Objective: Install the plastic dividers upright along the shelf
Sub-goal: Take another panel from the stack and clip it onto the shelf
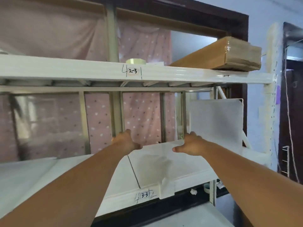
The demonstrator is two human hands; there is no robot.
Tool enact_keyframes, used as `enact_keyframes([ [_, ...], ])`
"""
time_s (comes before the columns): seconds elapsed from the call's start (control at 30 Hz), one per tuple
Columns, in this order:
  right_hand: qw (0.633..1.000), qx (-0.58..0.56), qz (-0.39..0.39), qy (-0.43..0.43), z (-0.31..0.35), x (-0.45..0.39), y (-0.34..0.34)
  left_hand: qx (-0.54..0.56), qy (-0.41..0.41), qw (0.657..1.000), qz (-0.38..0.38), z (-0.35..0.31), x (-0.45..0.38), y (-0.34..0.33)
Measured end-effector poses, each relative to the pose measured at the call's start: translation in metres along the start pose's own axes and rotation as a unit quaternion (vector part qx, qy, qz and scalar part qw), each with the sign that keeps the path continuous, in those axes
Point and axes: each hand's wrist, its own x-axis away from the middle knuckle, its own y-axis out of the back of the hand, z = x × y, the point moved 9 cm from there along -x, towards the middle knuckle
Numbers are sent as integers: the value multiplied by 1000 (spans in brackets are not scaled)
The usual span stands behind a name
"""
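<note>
My two forearms fill the near view, reaching up and away to the shelf (114, 181). Lying flat on it is a frosted plastic divider (155, 163), long axis running from the front lip back toward the rear rail, its front tab (166, 189) hooked over the shelf edge beside the "3-3" mark. Both hands meet its far edge: my right hand (191, 145) is clamped on the back right corner, thumb on top; my left hand (126, 141) is curled at the back left corner, though I can't quite tell whether it grips the sheet or the upright post behind it. To stand it up, that far edge must swing up toward the upper shelf (147, 74). There is open room above. A second divider (216, 120) already stands upright just to the right, so the tilt must stay clear of it.
</note>
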Motion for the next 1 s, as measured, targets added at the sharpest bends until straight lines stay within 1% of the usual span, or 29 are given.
enact_keyframes([
  [0.1,999,14,9,51,56,-12,-11,-11,43,999,-19,54,9,30],
  [0.23,992,1,21,124,144,-21,-24,-17,109,992,-57,130,30,79],
  [0.4,979,-7,41,200,252,-12,-49,-30,184,979,-86,218,75,133],
  [0.63,947,-1,72,313,391,33,-90,-48,270,952,-136,328,159,203],
  [0.8,921,6,96,376,469,78,-116,-77,329,927,-164,392,222,234],
  [0.87,911,5,110,398,494,96,-129,-72,356,915,-173,414,246,241],
  [1.0,882,-17,152,447,544,134,-153,-81,384,904,-171,447,283,252],
])
